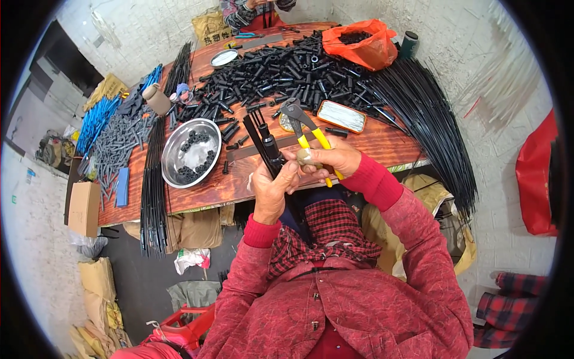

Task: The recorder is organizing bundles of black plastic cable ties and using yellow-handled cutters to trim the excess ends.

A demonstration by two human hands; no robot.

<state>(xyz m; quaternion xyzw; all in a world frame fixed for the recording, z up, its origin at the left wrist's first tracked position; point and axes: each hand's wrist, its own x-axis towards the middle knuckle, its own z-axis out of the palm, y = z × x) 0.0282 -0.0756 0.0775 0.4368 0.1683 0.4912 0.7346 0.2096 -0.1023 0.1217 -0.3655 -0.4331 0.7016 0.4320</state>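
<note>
In front of my chest, my left hand (272, 190) is closed around a bundle of thin black rods with a black sleeve-like tube (270, 146). The rod tips point up and away over the table edge. My right hand (335, 157) grips pliers with yellow handles (324, 141), their dark metal jaws pointing up and to the left. Its fingertips meet my left fingers beside the tube, and I cannot make out what is pinched there. Something pale covers one fingertip. Just beyond the hands lies an orange-rimmed tin (341, 116) with thin whitish pieces in it.
A heap of black tubular parts (287, 70) covers the wooden table (251, 189). A metal bowl (170, 173) holds small black rings. Long black rods (427, 113) hang off the right edge. Grey and blue parts (122, 134) lie left. A red bag (371, 51) and another person's hands are at the far side.
</note>
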